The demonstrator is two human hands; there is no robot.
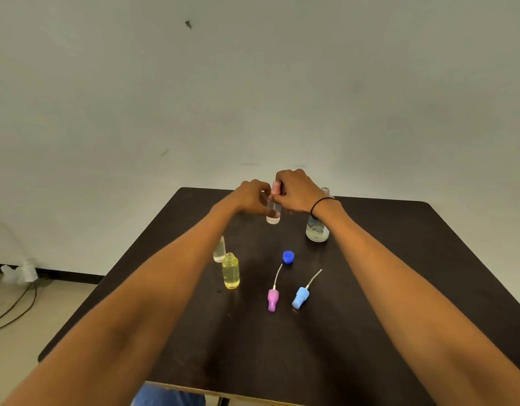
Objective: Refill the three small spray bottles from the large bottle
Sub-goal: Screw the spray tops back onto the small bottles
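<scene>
- At frame centre, the left hand (251, 197) grips a clear small bottle (273, 213) while the right hand (295, 190) pinches its pink spray cap (276, 187).
- Two small bottles stand capless at centre-left: a yellow bottle (231, 271) looks full, a clear one (219, 249) is unclear.
- Pink sprayer (272, 298), blue sprayer (301, 297) and blue cap (288, 256) lie loose on the table (399, 288).
- The large bottle (317, 230) stands open at right, partly hidden behind the right wrist.

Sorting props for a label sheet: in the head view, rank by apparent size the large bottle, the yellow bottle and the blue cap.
1. Large bottle, partly hidden by the right wrist
2. Yellow bottle, nearer the camera, so this order is unsure
3. Blue cap
</scene>
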